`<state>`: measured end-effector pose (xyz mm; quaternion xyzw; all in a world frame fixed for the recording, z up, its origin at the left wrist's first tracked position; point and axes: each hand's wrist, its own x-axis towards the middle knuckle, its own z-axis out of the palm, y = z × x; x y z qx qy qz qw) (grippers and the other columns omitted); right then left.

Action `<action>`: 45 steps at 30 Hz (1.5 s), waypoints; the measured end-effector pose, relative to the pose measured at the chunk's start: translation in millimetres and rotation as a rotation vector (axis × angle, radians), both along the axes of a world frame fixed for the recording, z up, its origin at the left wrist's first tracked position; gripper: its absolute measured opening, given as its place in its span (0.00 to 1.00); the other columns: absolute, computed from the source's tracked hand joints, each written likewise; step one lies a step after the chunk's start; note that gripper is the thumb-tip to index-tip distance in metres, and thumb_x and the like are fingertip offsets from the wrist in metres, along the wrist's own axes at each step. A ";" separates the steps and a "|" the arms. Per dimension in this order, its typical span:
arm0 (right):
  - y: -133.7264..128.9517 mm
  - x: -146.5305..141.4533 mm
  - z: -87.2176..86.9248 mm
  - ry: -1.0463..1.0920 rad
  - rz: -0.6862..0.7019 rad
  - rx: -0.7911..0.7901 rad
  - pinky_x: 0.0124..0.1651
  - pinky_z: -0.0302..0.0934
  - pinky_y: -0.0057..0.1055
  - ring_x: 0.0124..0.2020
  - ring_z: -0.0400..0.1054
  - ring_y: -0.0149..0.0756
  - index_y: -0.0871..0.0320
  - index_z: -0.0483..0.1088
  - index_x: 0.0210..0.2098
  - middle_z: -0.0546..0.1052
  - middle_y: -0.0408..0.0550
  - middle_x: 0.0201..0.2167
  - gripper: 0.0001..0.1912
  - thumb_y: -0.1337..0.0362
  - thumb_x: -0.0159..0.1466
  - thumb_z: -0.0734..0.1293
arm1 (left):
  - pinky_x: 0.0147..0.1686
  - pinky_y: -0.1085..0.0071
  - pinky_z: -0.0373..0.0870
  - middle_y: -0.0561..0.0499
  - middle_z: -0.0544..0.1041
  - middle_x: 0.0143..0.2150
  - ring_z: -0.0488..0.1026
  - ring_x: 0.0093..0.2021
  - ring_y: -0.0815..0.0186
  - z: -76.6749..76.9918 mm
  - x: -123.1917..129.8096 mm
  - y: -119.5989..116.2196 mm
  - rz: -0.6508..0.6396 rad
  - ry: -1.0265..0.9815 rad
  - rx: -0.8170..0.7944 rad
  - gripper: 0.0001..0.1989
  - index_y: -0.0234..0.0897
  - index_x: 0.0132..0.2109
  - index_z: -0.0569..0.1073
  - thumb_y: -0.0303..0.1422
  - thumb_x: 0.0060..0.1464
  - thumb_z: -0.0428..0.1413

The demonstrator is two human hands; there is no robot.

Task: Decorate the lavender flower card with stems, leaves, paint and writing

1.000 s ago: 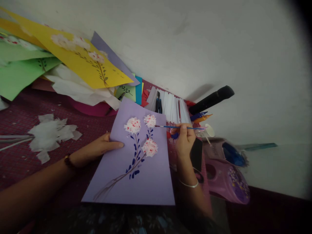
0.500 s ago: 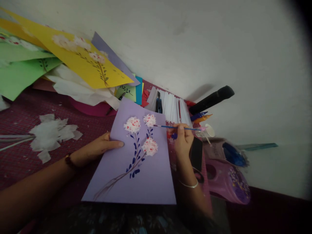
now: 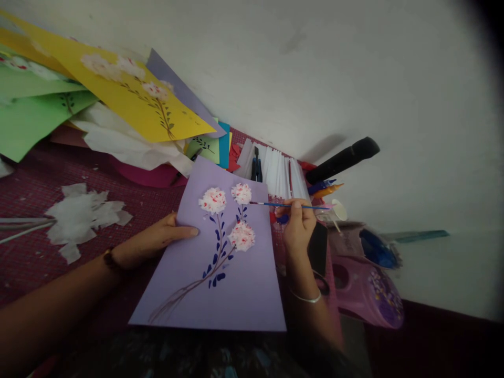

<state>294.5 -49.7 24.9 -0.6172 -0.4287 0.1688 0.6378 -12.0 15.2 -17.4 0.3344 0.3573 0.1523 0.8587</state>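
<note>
A purple sheet (image 3: 252,283) bears three white-and-red flowers, dark blue leaves and brown stems. My left hand (image 3: 163,234) grips its left edge, thumb on top and the other fingers behind. My right hand (image 3: 298,223) is closed on a thin blue paintbrush (image 3: 277,204), held nearly level over the sheet's right edge. The brush tip is at the right side of the upper right flower (image 3: 241,193); whether it touches cannot be made out.
Yellow (image 3: 137,115) and green (image 3: 35,121) painted sheets lie at the upper left. White tissue petals (image 3: 74,220) rest on the red cloth. Right are a black bottle-like object (image 3: 342,160), paint tubes (image 3: 326,190), a white cup (image 3: 338,210) and a pink container (image 3: 366,294).
My right hand has shifted slightly right with the brush, whose tip stays near the upper right flower. The purple sheet and my left hand have moved slightly left in view.
</note>
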 end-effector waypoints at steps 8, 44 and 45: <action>0.9 -3.6 -5.1 -0.025 0.056 -0.046 0.29 0.65 0.30 0.23 0.71 0.32 0.55 0.73 0.35 0.78 0.41 0.23 0.18 0.47 0.70 0.64 | 0.29 0.66 0.82 0.43 0.86 0.36 0.83 0.29 0.55 4.8 -0.4 -0.9 0.018 0.028 0.020 0.20 0.36 0.47 0.81 0.36 0.47 0.73; 0.0 -4.0 2.7 0.227 0.064 0.095 0.29 0.65 0.29 0.20 0.68 0.29 0.54 0.73 0.34 0.75 0.38 0.20 0.15 0.50 0.69 0.67 | 0.31 0.68 0.83 0.45 0.86 0.35 0.83 0.29 0.58 12.5 4.1 -0.6 -0.002 0.010 0.020 0.21 0.37 0.45 0.81 0.37 0.44 0.75; -1.1 -6.1 4.6 0.236 0.088 0.092 0.28 0.65 0.29 0.20 0.68 0.30 0.54 0.73 0.34 0.76 0.38 0.21 0.15 0.50 0.69 0.68 | 0.31 0.68 0.83 0.45 0.86 0.35 0.83 0.29 0.58 12.6 4.1 -0.6 -0.010 0.013 0.016 0.21 0.36 0.44 0.81 0.38 0.44 0.75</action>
